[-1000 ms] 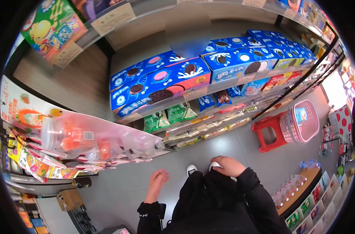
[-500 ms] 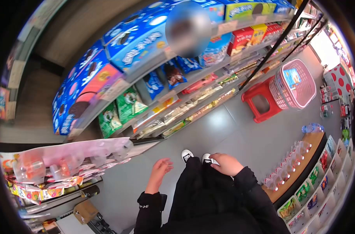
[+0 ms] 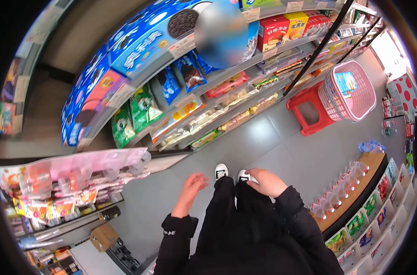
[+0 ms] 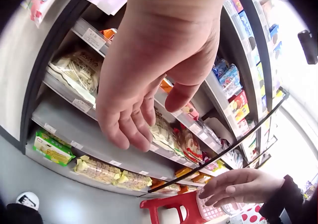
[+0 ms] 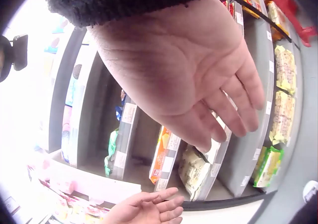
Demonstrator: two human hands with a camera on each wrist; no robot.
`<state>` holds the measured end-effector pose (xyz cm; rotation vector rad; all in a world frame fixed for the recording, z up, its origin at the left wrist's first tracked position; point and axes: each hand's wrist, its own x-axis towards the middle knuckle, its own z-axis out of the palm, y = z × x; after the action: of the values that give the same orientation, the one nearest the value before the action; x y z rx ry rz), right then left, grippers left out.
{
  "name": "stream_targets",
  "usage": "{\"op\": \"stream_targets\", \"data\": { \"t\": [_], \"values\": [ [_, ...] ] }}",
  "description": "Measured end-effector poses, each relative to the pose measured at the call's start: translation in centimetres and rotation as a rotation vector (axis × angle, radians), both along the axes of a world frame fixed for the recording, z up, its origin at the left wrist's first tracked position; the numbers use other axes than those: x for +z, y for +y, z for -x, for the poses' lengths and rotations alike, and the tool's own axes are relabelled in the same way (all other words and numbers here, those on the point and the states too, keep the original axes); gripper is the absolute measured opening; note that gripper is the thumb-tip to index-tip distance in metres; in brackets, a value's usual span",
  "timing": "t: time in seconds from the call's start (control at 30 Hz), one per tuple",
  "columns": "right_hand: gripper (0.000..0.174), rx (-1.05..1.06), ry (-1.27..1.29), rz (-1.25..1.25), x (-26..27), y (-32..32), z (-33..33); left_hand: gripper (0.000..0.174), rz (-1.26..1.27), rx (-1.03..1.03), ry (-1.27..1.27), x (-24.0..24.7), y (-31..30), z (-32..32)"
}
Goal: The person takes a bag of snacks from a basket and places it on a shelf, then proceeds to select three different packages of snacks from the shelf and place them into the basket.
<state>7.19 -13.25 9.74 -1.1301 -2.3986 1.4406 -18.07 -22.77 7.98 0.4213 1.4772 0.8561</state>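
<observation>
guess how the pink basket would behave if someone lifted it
The pink basket is probably light for its size, since its walls are full of openings. It would likely stay stiff rather than flop, as the walls stand up and the rim keeps an even, rounded outline.

Through the distant head camera, I see grey floor (image 3: 258,151) bearing a red stool (image 3: 325,107) at half past two, a shelf (image 3: 149,72) carrying blue boxes (image 3: 137,55) at eleven, a counter (image 3: 372,161) holding bottles (image 3: 340,190) at four.

Plastic stool (image 3: 322,104), rough cloth sleeve (image 5: 134,5).
</observation>
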Motion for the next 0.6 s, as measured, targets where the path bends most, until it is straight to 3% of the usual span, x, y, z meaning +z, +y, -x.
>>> {"op": "stream_targets", "data": {
  "t": [0.07, 0.13, 0.2, 0.23, 0.27, 0.33, 0.4, 0.5, 0.53, 0.6],
  "values": [
    [0.027, 0.052, -0.003, -0.024, 1.1, 0.0, 0.0, 0.026, -0.05, -0.08, -0.012, 1.7, 0.6, -0.2],
    [0.03, 0.285, 0.118, 0.183, 3.5, 0.0, 0.1, 0.026, -0.106, -0.167, -0.024, 3.7, 0.2, -0.4],
    [0.031, 0.503, 0.165, 0.349, 5.2, -0.8, 0.2, 0.028, -0.164, -0.633, -0.146, 5.4, 0.4, -0.6],
    [0.032, 0.565, 0.173, 0.397, 6.0, -1.1, 0.3, 0.034, -0.204, -0.76, -0.214, 6.1, 0.1, -0.7],
    [0.033, 0.627, 0.178, 0.446, 6.7, -1.5, 0.4, 0.034, -0.223, -0.76, -0.211, 6.8, -0.2, -0.8],
    [0.034, 0.716, 0.173, 0.268, 7.1, -2.2, 0.5, 0.04, -0.237, -1.187, -0.093, 7.7, -0.6, -0.8],
    [0.034, 0.674, 0.108, 0.226, 7.5, -2.5, 1.1, 0.044, -0.215, -1.359, 0.077, 8.0, -1.2, -0.8],
    [0.036, 0.667, -0.068, 0.135, 7.9, -3.0, 2.4, 0.044, -0.231, -1.413, 0.147, 6.6, -2.1, -0.4],
    [0.031, 0.607, 0.1, 0.074, 7.1, -3.8, 2.5, 0.043, -0.242, -1.434, 0.179, 6.5, -2.0, -0.2],
    [0.023, 0.786, 0.134, 0.167, 6.7, -4.1, 3.2, 0.043, -0.186, -1.506, 0.246, 7.0, -1.3, -0.3]
  ]
}}
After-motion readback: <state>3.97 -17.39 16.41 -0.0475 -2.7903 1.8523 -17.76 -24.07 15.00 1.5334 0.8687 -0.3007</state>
